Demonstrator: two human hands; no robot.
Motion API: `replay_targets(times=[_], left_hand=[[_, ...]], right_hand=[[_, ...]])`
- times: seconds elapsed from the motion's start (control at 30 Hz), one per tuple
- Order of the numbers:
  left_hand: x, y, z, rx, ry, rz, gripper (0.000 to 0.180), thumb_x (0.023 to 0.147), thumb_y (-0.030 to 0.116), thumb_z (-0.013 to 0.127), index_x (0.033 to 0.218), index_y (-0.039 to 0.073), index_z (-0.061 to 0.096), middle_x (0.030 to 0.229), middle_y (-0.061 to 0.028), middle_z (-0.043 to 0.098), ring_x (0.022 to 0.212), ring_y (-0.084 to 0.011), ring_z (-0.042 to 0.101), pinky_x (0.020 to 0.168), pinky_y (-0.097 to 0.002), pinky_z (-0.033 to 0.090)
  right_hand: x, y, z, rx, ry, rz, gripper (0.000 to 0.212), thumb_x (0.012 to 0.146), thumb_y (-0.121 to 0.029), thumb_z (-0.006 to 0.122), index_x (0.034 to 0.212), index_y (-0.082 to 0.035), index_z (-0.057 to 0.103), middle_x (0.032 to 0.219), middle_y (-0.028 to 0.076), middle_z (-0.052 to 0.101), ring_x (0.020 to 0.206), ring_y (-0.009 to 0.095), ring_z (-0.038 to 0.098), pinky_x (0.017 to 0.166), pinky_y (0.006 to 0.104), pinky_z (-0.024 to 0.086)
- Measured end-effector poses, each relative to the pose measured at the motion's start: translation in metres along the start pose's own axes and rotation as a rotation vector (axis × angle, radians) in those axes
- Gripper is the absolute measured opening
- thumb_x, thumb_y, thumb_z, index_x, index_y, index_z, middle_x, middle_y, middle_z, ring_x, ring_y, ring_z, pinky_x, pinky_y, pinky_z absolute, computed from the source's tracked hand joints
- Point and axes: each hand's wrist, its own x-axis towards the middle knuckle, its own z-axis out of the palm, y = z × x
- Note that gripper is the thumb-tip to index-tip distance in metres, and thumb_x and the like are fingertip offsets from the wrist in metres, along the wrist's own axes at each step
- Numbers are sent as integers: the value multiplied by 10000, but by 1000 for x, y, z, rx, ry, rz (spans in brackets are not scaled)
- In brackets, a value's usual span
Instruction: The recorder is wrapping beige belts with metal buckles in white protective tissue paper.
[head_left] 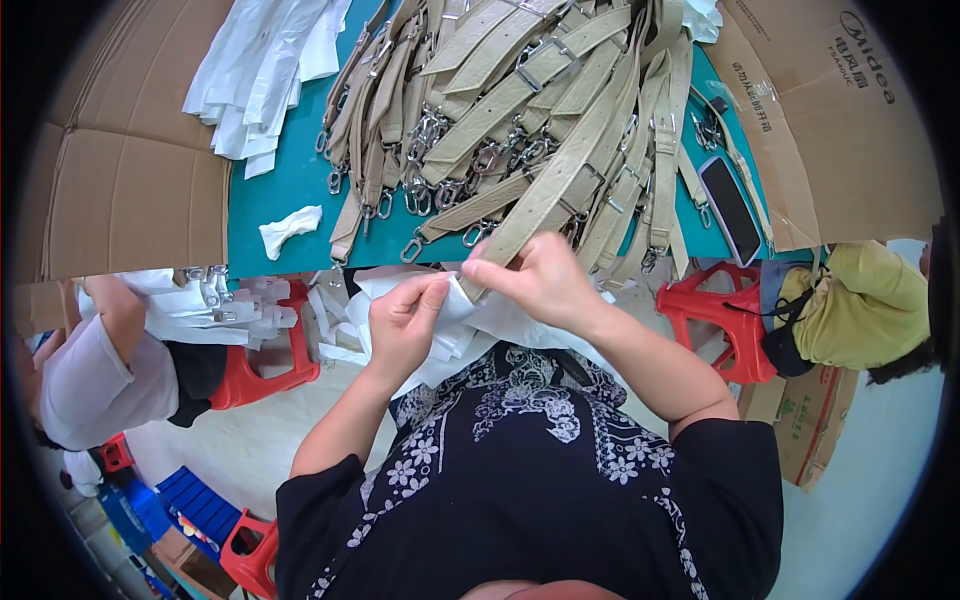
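Close in front of my body, at the table's near edge, my right hand (545,285) is closed on a beige strap (555,180) whose long part runs up over the pile. My left hand (405,325) is pinched beside it, its thumb and forefinger at the edge of a white paper strip (458,302). The fingertips hide how the paper and strap meet. Many more beige straps (480,125) lie heaped on the table, with silver buckles and swivel clasps (425,140). White sheets (510,320) hang across my lap.
The green table (275,215) carries white paper strips (265,80), a crumpled white piece (290,232), a phone (730,210) and keys (708,130). Cardboard (140,150) walls both sides. Co-workers sit left (110,370) and right (865,305), near red stools (725,320).
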Motion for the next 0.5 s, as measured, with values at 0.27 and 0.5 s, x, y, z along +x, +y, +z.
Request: replay_targets(times=[0.27,0.5], left_hand=[[6,-7,-19,-66,-26,-134,205,866,175,569,916,-8,649,788,-23,632,715,-59,533,649,-201,427],[10,27,-55,28,-54,-39,184,865,150,557,880,-7,651,770,-27,642,681,-55,540,615,-205,429]], right_hand=[[3,14,10,483,215,-5,189,815,-177,626,896,-6,627,846,38,633,747,103,572,687,243,464],[1,-4,52,390,69,-221,235,815,-211,624,963,-28,620,957,42,611,878,120,562,786,277,451]])
